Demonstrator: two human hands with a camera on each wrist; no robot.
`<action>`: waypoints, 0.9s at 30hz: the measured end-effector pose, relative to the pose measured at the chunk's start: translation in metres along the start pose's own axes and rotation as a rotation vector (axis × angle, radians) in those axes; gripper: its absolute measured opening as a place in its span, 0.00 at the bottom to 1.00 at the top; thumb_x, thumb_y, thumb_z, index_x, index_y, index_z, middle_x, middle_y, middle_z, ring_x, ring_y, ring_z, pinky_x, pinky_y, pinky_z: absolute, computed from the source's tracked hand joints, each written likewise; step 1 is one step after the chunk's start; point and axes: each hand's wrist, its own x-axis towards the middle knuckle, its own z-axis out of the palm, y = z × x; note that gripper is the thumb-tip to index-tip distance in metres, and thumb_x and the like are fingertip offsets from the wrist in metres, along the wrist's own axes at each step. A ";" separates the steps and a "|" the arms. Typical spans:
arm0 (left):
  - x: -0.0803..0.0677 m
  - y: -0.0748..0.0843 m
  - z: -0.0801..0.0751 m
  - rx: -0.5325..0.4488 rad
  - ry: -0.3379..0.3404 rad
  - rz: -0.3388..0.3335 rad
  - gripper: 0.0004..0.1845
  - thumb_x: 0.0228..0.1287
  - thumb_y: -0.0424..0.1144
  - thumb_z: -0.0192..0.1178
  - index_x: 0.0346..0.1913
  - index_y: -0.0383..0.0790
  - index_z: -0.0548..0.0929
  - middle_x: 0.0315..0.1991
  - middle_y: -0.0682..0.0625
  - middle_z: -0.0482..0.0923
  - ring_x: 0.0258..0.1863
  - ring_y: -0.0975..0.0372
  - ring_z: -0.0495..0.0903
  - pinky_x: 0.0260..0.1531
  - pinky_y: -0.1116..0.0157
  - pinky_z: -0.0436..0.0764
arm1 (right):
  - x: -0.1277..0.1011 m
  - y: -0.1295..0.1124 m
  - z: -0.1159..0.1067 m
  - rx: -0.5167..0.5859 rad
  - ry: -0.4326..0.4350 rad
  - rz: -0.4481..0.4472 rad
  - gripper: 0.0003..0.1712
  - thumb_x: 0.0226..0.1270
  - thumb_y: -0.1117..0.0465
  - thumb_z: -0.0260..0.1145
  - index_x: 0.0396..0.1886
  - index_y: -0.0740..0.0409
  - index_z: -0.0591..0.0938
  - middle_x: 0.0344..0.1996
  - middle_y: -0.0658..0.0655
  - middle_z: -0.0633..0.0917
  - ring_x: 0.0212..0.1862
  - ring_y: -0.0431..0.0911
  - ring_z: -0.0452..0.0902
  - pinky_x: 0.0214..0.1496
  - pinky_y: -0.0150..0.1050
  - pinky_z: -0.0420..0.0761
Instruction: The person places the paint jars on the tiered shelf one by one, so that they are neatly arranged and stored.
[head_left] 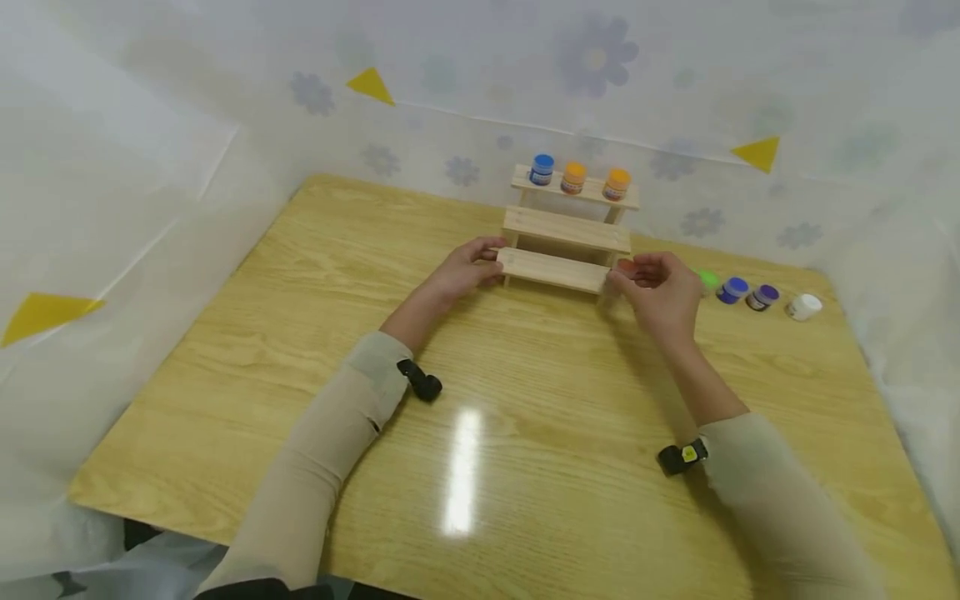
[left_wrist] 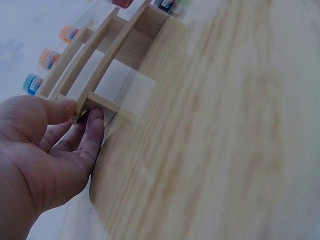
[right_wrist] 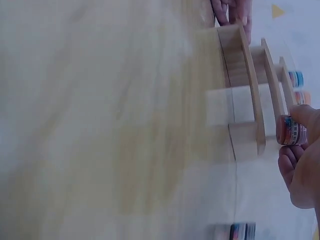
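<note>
A three-tier wooden rack (head_left: 566,237) stands at the far middle of the table. Its top tier carries a blue jar (head_left: 542,169) and two orange jars (head_left: 573,177). My left hand (head_left: 489,262) grips the left end of the lowest shelf (left_wrist: 98,101), thumb on top and fingers under it. My right hand (head_left: 628,272) pinches a small red jar (right_wrist: 291,130) just off the right end of that lowest shelf, at about shelf height. In the right wrist view the rack (right_wrist: 245,90) lies left of the jar, and my left hand's fingertips (right_wrist: 231,11) show at its far end.
Right of the rack, green (head_left: 707,279), blue (head_left: 732,289), purple (head_left: 763,297) and white (head_left: 803,307) jars stand in a row near the table's far right edge. The wooden table (head_left: 480,433) is ringed by a flowered plastic curtain.
</note>
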 end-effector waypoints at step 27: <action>-0.005 0.006 0.001 -0.027 -0.019 -0.034 0.26 0.73 0.30 0.55 0.72 0.40 0.68 0.62 0.38 0.68 0.53 0.55 0.75 0.61 0.54 0.77 | 0.053 -0.063 0.120 0.018 0.071 -0.081 0.27 0.53 0.50 0.79 0.45 0.63 0.80 0.34 0.56 0.82 0.36 0.45 0.78 0.37 0.33 0.79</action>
